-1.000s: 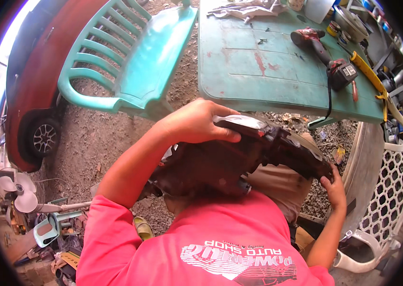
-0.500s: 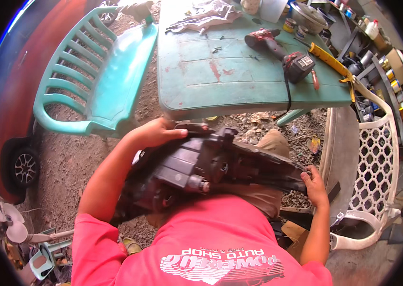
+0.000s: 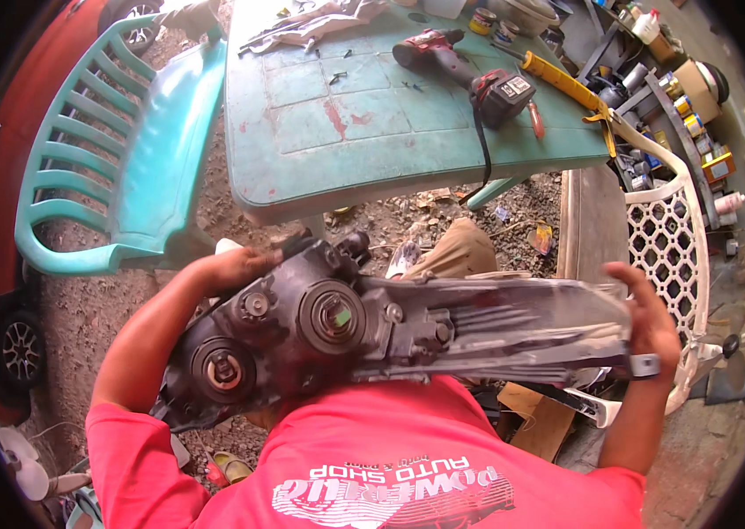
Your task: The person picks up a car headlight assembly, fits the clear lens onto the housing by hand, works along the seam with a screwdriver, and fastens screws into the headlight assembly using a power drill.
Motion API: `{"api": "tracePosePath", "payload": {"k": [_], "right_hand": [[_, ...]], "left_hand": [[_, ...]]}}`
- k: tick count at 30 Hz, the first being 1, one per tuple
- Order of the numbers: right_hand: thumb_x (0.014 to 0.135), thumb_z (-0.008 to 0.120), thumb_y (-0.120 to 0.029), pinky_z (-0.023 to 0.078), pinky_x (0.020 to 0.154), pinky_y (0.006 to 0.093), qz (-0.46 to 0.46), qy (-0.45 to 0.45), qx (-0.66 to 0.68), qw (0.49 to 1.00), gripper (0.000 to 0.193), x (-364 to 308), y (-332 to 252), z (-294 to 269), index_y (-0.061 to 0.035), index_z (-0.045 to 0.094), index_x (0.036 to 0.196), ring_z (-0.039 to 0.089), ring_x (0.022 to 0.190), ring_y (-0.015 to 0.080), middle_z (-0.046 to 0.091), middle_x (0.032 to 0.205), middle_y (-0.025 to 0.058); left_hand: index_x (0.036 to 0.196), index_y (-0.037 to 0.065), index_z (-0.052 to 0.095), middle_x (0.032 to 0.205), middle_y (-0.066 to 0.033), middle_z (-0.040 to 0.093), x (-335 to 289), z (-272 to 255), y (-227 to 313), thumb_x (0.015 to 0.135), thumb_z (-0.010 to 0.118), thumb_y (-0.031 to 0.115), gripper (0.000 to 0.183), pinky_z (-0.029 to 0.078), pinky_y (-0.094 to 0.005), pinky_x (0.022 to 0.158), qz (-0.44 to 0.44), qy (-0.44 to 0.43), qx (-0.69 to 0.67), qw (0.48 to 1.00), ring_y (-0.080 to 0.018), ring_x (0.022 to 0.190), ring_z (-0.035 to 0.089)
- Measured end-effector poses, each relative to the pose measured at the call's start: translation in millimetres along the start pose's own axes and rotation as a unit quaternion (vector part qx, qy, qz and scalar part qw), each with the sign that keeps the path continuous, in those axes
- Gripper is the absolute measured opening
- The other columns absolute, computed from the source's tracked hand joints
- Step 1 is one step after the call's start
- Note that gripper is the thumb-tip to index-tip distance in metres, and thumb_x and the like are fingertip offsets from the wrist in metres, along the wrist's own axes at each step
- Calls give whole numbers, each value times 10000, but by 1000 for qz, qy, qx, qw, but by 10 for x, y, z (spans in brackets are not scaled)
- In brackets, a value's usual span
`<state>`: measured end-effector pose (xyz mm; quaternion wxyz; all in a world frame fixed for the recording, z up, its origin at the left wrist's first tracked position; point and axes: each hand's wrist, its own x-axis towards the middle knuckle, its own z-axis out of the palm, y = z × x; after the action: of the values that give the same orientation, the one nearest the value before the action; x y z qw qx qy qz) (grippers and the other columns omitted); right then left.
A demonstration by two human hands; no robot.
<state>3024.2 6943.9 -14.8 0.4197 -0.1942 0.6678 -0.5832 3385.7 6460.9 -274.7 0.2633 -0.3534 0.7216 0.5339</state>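
Note:
A black car headlight housing (image 3: pixel 372 322) lies across my lap, its back side with round sockets facing up. At its far left edge my left hand (image 3: pixel 249 264) is closed, the fingertips partly hidden behind the housing. My right hand (image 3: pixel 652 322) is at the narrow right end, palm against it and fingers curved up beside it, somewhat blurred. Two round bulb sockets show on the wide left part, one with a green spot. Ribbed grey-black plastic runs along the right part.
Beyond stands a green plastic table (image 3: pixel 302 159) with a cordless drill (image 3: pixel 460 70), a yellow caulking gun (image 3: pixel 562 84), small screws and a cloth (image 3: pixel 311 25). A green chair (image 3: pixel 161 132) is at left, a white chair (image 3: pixel 667 238) at right, a red car (image 3: pixel 15 176) far left.
The headlight has turned over, so its round sockets now show. My right hand has moved outward to the right with its end; my left hand stays on the far left edge.

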Motion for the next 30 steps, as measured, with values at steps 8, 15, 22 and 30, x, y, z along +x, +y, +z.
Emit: {"api": "tracePosePath", "payload": {"k": [8, 15, 22, 30], "right_hand": [[956, 717, -772, 479, 1181, 589, -457, 50, -117, 881, 720, 948, 546, 254, -79, 598, 1114, 559, 1320, 342, 592, 1292, 169], [1134, 565, -368, 582, 953, 517, -423, 78, 49, 901, 460, 1377, 828, 292, -84, 441, 795, 552, 919, 263, 471, 889, 81], [1055, 786, -495, 644, 711, 443, -208, 222, 23, 952, 506, 1686, 381, 185, -104, 586, 804, 633, 694, 180, 537, 724, 13], [999, 864, -508, 450, 730, 306, -57, 317, -83, 943, 442, 1780, 838, -231, -98, 717, 922, 556, 795, 93, 628, 858, -38]], "left_hand": [[1339, -67, 733, 1378, -178, 764, 32, 127, 154, 1142, 550, 631, 748, 577, -407, 1085, -134, -82, -165, 974, -224, 1316, 698], [1361, 11, 762, 1316, -143, 784, 92, -102, 189, 1174, 550, 327, 424, 613, -421, 1009, 5, -76, 51, 996, -217, 1143, 749], [1577, -25, 596, 1565, -202, 647, -383, -296, 1072, 1053, 587, 765, 948, 519, -453, 1174, -74, -119, -87, 986, -319, 1425, 638], [1568, 23, 639, 1609, -273, 604, -318, -25, 1642, 929, 587, 935, 1116, 441, -431, 1240, -84, -85, 202, 972, -363, 1507, 568]]}}
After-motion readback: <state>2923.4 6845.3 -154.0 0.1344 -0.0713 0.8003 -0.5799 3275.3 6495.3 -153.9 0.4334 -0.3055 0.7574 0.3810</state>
